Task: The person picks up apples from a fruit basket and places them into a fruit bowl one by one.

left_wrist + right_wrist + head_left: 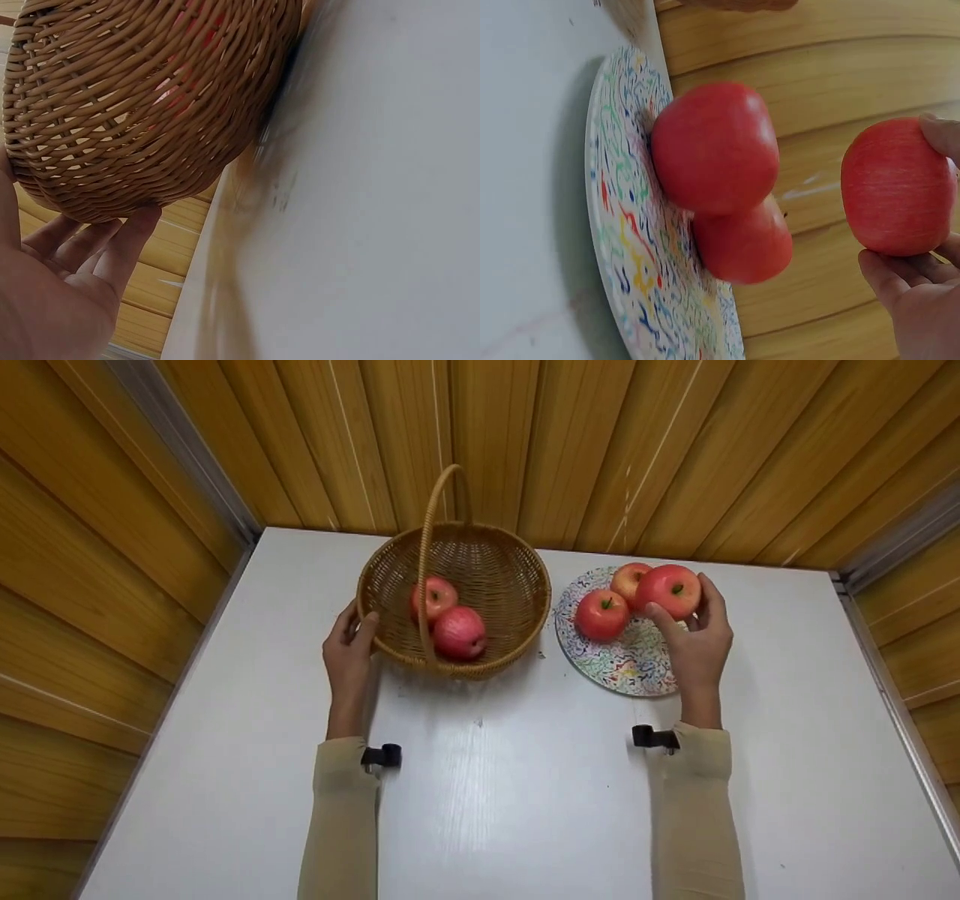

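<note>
A wicker basket (517, 641) with a tall hooped handle stands on the table, two red apples (460, 633) lying inside it. My left hand (349, 660) holds the basket's left side by the rim; in the left wrist view its fingertips (142, 221) touch the woven outer wall. On the right, my right hand (697, 649) grips a red apple (897, 187) between thumb and fingers, lifted off the patterned round plate (630, 679). Two more apples stay on that plate, a red one (602, 616) in front and a paler one (628, 577) partly hidden behind the held apple.
The white table (517, 795) reaches back to a wood-plank wall (495, 442). Plank panels also flank both sides, with metal strips (900, 720) along the edges. Small black mounts (382, 755) sit at both sleeve cuffs.
</note>
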The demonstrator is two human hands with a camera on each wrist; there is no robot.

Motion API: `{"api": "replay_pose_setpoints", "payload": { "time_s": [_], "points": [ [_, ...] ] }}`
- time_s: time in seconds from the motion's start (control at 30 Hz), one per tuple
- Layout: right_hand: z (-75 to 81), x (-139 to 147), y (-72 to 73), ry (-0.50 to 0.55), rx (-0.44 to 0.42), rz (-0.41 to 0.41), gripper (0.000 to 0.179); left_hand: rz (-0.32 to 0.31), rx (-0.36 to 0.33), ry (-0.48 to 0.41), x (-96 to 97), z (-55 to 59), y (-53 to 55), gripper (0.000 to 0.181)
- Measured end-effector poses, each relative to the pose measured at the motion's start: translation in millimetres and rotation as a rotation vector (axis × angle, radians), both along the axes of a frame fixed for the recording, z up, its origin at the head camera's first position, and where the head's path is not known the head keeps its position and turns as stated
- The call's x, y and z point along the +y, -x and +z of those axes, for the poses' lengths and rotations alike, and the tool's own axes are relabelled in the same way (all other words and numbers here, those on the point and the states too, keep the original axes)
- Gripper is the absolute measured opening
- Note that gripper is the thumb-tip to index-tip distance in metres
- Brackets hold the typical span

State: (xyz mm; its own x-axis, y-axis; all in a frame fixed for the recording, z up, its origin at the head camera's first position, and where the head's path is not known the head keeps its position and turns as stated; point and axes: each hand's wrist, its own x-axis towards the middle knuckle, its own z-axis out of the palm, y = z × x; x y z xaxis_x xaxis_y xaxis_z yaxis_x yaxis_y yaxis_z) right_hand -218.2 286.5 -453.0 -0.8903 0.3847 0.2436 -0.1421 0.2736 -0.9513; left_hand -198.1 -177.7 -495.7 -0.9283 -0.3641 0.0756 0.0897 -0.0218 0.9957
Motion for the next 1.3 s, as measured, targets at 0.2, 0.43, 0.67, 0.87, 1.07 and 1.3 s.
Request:
{"api": "replay_pose_setpoints", "payload": {
  "time_s": [0.2, 0.43, 0.67, 0.87, 1.07, 1.3],
  "points": [
    [-9.7, 21.0, 0.9, 0.071, -0.056, -0.096, 0.088, 0.01, -0.003, -0.002, 0.5, -2.2, 0.8, 0.054],
    [-20.1, 31.6, 3.7, 0.108, -0.08, -0.121, 0.088, 0.009, 0.001, 0.012, 0.8, -0.6, 0.2, 0.053],
    [-27.3, 35.4, 7.1, 0.116, -0.119, -0.141, 0.087, 0.014, 0.0, 0.011, 0.2, -1.7, 1.7, 0.054],
    [-31.9, 40.2, 8.1, 0.097, -0.171, -0.138, 0.087, 0.01, -0.006, 0.008, 0.6, -3.9, 2.3, 0.055],
    [-37.8, 45.4, 12.3, 0.117, -0.229, -0.143, 0.087, 0.011, 0.008, 0.002, -0.1, -3.6, 1.6, 0.053],
    [-45.0, 48.0, 18.2, 0.114, -0.312, -0.152, 0.089, 0.009, 0.003, -0.006, 0.3, -4.3, 1.4, 0.054]
  ]
}}
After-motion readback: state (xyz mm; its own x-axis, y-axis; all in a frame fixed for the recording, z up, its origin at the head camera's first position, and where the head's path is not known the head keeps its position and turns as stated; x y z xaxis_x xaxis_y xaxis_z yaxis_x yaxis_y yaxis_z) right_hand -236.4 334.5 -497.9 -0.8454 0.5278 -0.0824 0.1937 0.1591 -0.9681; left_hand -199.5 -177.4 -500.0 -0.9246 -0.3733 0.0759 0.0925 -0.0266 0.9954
